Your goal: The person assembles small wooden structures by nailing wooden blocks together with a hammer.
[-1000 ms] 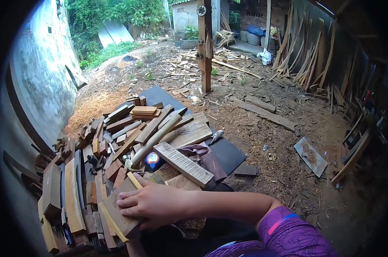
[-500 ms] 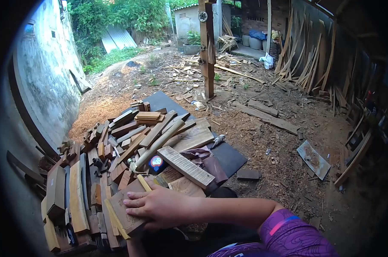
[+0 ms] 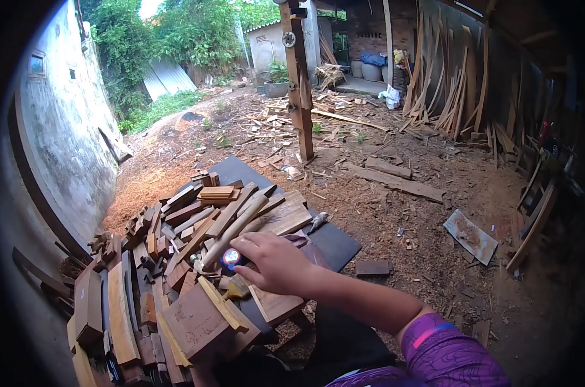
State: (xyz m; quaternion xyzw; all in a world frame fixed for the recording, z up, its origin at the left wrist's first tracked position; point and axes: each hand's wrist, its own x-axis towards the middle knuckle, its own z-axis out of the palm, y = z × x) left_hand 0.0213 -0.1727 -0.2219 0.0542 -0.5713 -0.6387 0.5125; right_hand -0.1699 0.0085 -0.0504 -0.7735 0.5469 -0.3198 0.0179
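Observation:
My right hand (image 3: 276,261) reaches over the wood pile, thumb apart from the fingers and nothing visibly gripped. Just beyond the gap between thumb and fingers lies a blue and red tape measure (image 3: 231,258). A pale striped board seems hidden beneath the hand. Nearer to me is a broad brown wood block (image 3: 195,322), with one yellow strip (image 3: 220,302) across its right side and another yellow strip (image 3: 171,338) along its left edge. Of my left arm only a bit of skin (image 3: 205,375) shows below the block; the left hand's fingers are hidden.
Stacked wood pieces (image 3: 118,309) crowd the left side. A rounded wooden bar (image 3: 235,233) and a dark sheet (image 3: 336,242) lie beyond. A wooden post (image 3: 299,97) stands ahead. Planks (image 3: 460,90) lean against the right wall, and scraps cover the ground.
My right hand has left the brown block and moved forward and up over the pile, towards the tape measure. The block's top is now uncovered. The view has shifted slightly.

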